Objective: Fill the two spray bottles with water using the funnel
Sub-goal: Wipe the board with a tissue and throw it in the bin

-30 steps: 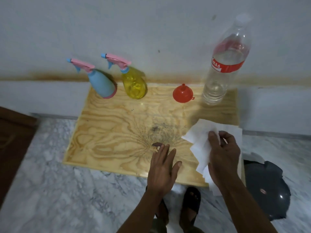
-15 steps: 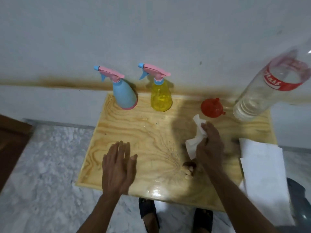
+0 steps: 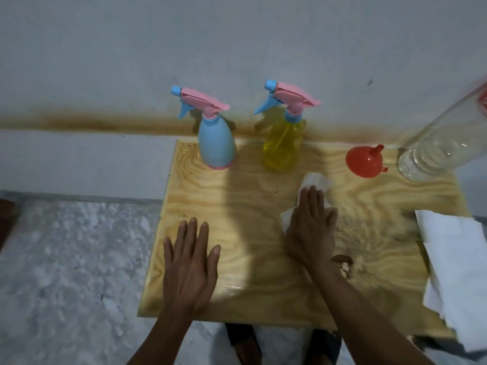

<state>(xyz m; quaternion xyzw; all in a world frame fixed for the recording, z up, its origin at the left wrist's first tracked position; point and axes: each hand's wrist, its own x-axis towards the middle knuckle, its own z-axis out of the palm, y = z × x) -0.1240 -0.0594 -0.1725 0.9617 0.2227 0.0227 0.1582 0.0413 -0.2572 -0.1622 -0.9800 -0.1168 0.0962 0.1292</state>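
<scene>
A blue spray bottle (image 3: 216, 144) and a yellow spray bottle (image 3: 283, 143), both with pink trigger heads screwed on, stand at the back of a wooden board (image 3: 253, 206). To their right a red funnel (image 3: 365, 162) lies mouth down. At the far right stands a large clear water bottle (image 3: 437, 151), cut off by the frame edge. My left hand (image 3: 189, 267) rests flat and empty on the board's front left. In the middle of the board my right hand (image 3: 311, 230) presses a crumpled white tissue (image 3: 315, 184) flat against the wood.
A stack of white tissue sheets (image 3: 458, 272) hangs over the board's right edge. The board lies on a marble floor (image 3: 73, 259) against a white wall. My sandalled feet (image 3: 245, 343) show just below the board's front edge.
My right hand has gone from pinching the tissue upright to pressing it flat, a little further back on the board. My left hand has settled onto the board. The view has shifted left.
</scene>
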